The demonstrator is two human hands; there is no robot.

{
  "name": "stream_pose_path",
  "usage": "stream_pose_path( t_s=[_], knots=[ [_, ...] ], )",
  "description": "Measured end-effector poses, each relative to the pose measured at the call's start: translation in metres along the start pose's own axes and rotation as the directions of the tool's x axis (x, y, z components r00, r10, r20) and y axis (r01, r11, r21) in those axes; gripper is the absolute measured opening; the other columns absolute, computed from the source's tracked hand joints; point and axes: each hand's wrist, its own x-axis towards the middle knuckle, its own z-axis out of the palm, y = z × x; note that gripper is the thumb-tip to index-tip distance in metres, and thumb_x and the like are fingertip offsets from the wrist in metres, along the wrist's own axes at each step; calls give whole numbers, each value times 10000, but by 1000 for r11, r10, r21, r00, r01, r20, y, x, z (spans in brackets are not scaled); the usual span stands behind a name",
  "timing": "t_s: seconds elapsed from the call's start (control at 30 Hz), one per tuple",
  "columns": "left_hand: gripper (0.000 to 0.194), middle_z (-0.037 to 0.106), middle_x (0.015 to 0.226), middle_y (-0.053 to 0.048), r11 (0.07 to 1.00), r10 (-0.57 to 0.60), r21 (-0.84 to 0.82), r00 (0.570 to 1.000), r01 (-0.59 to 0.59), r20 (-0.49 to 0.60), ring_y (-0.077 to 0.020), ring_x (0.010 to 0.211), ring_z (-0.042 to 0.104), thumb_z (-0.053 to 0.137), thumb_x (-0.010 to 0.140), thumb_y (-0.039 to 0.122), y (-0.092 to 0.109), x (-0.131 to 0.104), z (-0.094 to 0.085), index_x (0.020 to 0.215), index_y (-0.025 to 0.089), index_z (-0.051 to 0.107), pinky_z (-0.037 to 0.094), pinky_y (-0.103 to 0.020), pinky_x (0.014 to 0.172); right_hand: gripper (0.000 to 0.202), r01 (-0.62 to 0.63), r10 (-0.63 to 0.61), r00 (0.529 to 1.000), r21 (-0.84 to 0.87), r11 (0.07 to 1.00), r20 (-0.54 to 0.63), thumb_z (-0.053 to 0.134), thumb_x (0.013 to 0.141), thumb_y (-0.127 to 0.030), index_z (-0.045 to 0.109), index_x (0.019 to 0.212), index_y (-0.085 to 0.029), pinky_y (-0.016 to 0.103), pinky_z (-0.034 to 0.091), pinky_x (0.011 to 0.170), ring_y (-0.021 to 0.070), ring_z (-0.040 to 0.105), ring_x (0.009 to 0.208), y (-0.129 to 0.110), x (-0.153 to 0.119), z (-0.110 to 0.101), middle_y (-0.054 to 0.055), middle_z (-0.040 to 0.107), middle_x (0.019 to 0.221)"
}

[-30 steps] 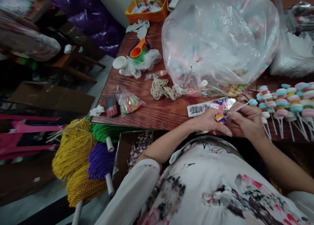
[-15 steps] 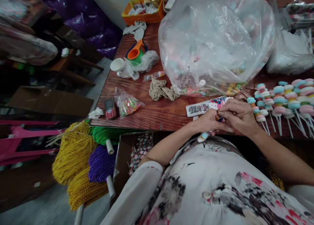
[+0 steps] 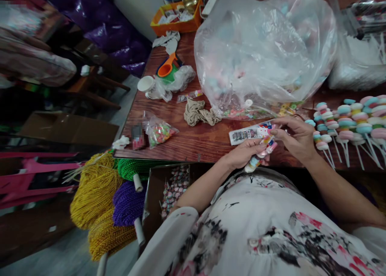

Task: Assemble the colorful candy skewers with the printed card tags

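Observation:
A stick of pastel candy pieces [image 3: 255,162], pink, blue, white and yellow, lies slantwise in my left hand [image 3: 245,152], whose fingers are closed around it. My right hand [image 3: 297,141] is at the upper end of that stick, thumb and fingers bent in a pinch; what lies between the fingertips is too small to make out. Just behind both hands, a flat printed plastic packet [image 3: 245,135] rests on the table. Close to my right hand stand several candy sticks [image 3: 346,121] of stacked pastel discs on white sticks.
A big clear bag of candy [image 3: 262,51] fills the table's back. To its left lie a crumpled beige cloth [image 3: 199,112], a small candy bag [image 3: 159,131], an orange scoop [image 3: 165,70] and an orange tray [image 3: 176,26]. Below the table edge are bead strands [image 3: 96,191] and a cardboard box [image 3: 153,191].
My hands were close together over the candy stick; now my right hand has drawn slightly away, and more of the stick shows. The view has shifted slightly.

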Motion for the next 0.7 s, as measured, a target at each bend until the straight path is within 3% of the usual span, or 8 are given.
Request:
stream_pose_path(
  t_s=[0.1, 0.17, 0.3, 0.47, 0.53, 0.6, 0.67, 0.7],
  knots=[
    [509, 629, 664, -4, 999, 50, -10, 996, -51, -72, -88, 534, 586, 787, 659, 556, 0, 1, 3, 825, 122, 580, 521, -237, 576, 588, 105, -104, 993, -35, 994, 50, 764, 747, -319, 584, 1307, -328, 338, 554, 799, 171, 634, 930, 1, -9, -8, 55, 616, 1250],
    [512, 618, 674, 0, 999, 43, 17, 998, -43, -46, -75, 524, 566, 769, 672, 575, 2, 0, 4, 815, 124, 575, 499, -222, 550, 660, 171, -157, 975, -75, 982, 159, 821, 681, -337, 593, 1300, -332, 382, 539, 903, 229, 607, 1108, -1, -14, -14, 75, 505, 1419],
    [498, 611, 727, -10, 979, -30, 202, 991, 3, 130, -60, 563, 546, 699, 744, 596, 6, -5, 4, 858, 123, 589, 459, -203, 572, 229, 205, -203, 911, 32, 978, 360, 700, 816, -245, 725, 1041, -280, 307, 564, 791, 176, 692, 915, -3, -20, -15, 42, 730, 988],
    [493, 554, 766, -9, 895, -80, 445, 968, -37, 239, -63, 612, 482, 532, 855, 626, 17, -16, -7, 854, 133, 552, 403, -202, 581, 58, 65, -88, 966, 100, 993, 243, 681, 821, -223, 738, 816, -237, 281, 538, 685, 144, 664, 732, -2, -28, 5, 13, 717, 771],
    [460, 521, 755, -2, 789, -85, 609, 966, -85, 246, -79, 637, 461, 456, 907, 591, 20, -20, -12, 828, 144, 528, 401, -221, 610, 69, -96, 72, 981, 130, 987, 178, 681, 816, -235, 716, 760, -215, 251, 511, 608, 121, 625, 632, 1, -35, 18, -7, 687, 694],
    [407, 488, 740, 3, 576, -33, 806, 981, -137, 191, -102, 669, 439, 412, 939, 525, 19, -22, -16, 794, 158, 510, 403, -249, 658, 122, -229, 212, 970, 146, 963, 120, 682, 805, -258, 677, 700, -196, 226, 469, 524, 105, 573, 542, 6, -41, 30, -25, 648, 619],
    [361, 469, 724, 3, 390, 74, 911, 991, -133, 113, -120, 684, 418, 406, 942, 467, 16, -23, -19, 757, 169, 491, 400, -273, 690, 143, -221, 217, 974, 72, 973, 60, 663, 815, -270, 660, 692, -197, 235, 458, 516, 112, 551, 538, 7, -45, 37, -24, 623, 604],
    [351, 464, 709, 4, 383, 108, 916, 991, -117, 81, -121, 675, 413, 406, 937, 451, 14, -23, -20, 739, 171, 482, 399, -275, 685, 122, -151, 152, 988, -15, 988, 41, 646, 828, -268, 676, 728, -205, 258, 476, 560, 128, 569, 590, 6, -47, 37, -6, 634, 647]
  ],
)
